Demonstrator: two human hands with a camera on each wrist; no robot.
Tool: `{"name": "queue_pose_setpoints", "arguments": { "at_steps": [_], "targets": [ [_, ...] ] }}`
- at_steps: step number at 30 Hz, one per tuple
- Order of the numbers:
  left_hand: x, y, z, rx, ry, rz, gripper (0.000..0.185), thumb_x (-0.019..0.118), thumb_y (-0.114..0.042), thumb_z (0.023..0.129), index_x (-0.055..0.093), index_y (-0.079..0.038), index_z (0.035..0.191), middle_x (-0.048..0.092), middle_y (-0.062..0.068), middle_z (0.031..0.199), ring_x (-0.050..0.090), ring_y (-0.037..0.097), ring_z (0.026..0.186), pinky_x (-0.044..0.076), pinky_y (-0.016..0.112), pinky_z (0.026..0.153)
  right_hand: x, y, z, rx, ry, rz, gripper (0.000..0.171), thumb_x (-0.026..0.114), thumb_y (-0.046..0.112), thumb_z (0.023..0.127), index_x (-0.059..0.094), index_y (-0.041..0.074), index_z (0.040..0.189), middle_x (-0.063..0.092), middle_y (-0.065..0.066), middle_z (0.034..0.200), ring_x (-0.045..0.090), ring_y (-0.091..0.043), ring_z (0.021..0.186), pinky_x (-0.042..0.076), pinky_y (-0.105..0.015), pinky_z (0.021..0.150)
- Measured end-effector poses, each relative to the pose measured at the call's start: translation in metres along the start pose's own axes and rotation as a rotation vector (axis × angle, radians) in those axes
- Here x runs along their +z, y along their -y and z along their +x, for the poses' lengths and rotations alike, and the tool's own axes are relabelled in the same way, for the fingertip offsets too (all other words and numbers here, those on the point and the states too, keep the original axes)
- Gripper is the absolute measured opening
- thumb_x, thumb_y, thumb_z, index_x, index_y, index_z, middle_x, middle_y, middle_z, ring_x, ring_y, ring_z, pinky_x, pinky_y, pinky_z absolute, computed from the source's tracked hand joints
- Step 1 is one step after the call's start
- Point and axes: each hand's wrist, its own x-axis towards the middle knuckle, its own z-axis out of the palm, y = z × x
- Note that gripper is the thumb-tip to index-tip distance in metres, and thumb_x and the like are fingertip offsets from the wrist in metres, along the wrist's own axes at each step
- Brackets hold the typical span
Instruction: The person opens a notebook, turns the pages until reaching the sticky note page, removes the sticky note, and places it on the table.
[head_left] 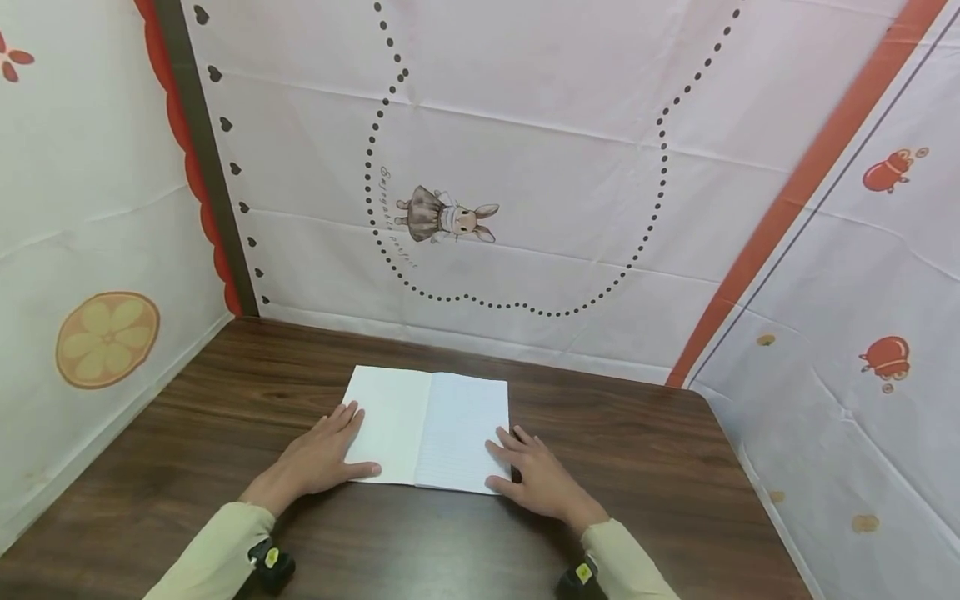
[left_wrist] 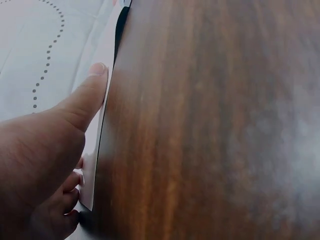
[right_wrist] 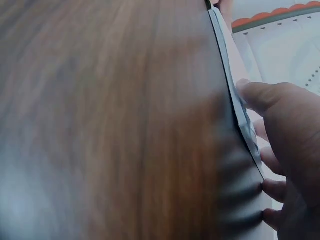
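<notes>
Nearest the camera, two pale sleeves [head_left: 213, 557] come in at eight and four o'clock, taking the notebook as the centre of the dial. The printed cloth [head_left: 540, 92] is the largest thing, standing round the bench [head_left: 375, 550] from about nine, through twelve, to three. The dark wood-grain bench runs out on every side of the notebook [head_left: 390, 417], which lies at the dial's centre, opened out with its spine roughly along the twelve-to-six line; set there, it seems placed so that both arms reach it equally. The left hand [head_left: 318, 457] rests on it between eight and nine, the right hand [head_left: 540, 482] between three and four. Both are unclenched and grasp nothing: fingers spread, thumbs laid on the pages by the near edge. Some right fingers reach past the page's three o'clock edge and seem to touch the bench. Weight at both outer sides probably keeps the covers from springing up and stops the notebook from sliding. As for its look, it is thin and light, two pages side by side; the left page is plain and creamy, while the right page [head_left: 461, 429] is a cooler white with faint ruled lines and no writing that I can make out. The near edge ripples slightly beside the right thumb [right_wrist: 257, 95].
</notes>
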Motion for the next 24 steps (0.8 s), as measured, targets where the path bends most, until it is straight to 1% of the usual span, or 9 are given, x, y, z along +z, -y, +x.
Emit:
{"name": "queue_pose_setpoints", "arguments": {
  "at_steps": [5, 8, 13, 18, 24],
  "targets": [
    [-0.001, -0.001, 0.0, -0.013, 0.01, -0.023, 0.107, 0.067, -0.066, 0.088, 0.031, 0.011, 0.154, 0.022, 0.031, 0.164, 0.019, 0.048, 0.152, 0.021, 0.063, 0.121, -0.009, -0.007, -0.006, -0.003, 0.02, 0.058, 0.063, 0.059, 0.053, 0.1, 0.054, 0.014, 0.15, 0.041, -0.011, 0.161, 0.029, -0.046, 0.15, 0.028, -0.067, 0.116],
    [-0.003, -0.002, -0.002, -0.01, 0.011, -0.032, 0.108, 0.067, -0.066, 0.088, 0.032, 0.011, 0.154, 0.022, 0.031, 0.163, 0.02, 0.048, 0.152, 0.021, 0.064, 0.12, -0.014, -0.008, -0.009, 0.006, 0.037, 0.08, 0.063, 0.062, 0.051, 0.099, 0.055, 0.012, 0.148, 0.042, -0.011, 0.16, 0.029, -0.047, 0.149, 0.03, -0.067, 0.115],
    [-0.004, -0.001, -0.002, -0.002, 0.003, -0.025, 0.108, 0.068, -0.066, 0.087, 0.032, 0.012, 0.153, 0.023, 0.032, 0.163, 0.021, 0.049, 0.151, 0.022, 0.064, 0.12, -0.018, -0.007, -0.008, 0.03, 0.048, 0.068, 0.062, 0.065, 0.051, 0.098, 0.057, 0.013, 0.147, 0.045, -0.009, 0.158, 0.031, -0.047, 0.149, 0.031, -0.068, 0.114],
    [-0.002, 0.001, 0.001, -0.004, 0.005, -0.022, 0.109, 0.067, -0.067, 0.087, 0.031, 0.011, 0.154, 0.023, 0.031, 0.163, 0.02, 0.048, 0.152, 0.021, 0.064, 0.12, -0.015, -0.007, -0.008, 0.046, 0.028, 0.064, 0.063, 0.066, 0.052, 0.096, 0.058, 0.013, 0.146, 0.046, -0.008, 0.157, 0.032, -0.046, 0.149, 0.03, -0.068, 0.115],
    [-0.001, 0.002, 0.001, -0.006, 0.005, -0.031, 0.111, 0.066, -0.07, 0.086, 0.031, 0.011, 0.154, 0.023, 0.031, 0.163, 0.02, 0.048, 0.152, 0.021, 0.064, 0.12, -0.009, -0.001, -0.008, 0.063, -0.03, 0.072, 0.06, 0.066, 0.05, 0.097, 0.061, 0.01, 0.142, 0.049, -0.011, 0.154, 0.035, -0.047, 0.147, 0.029, -0.068, 0.115]
  ]
}}
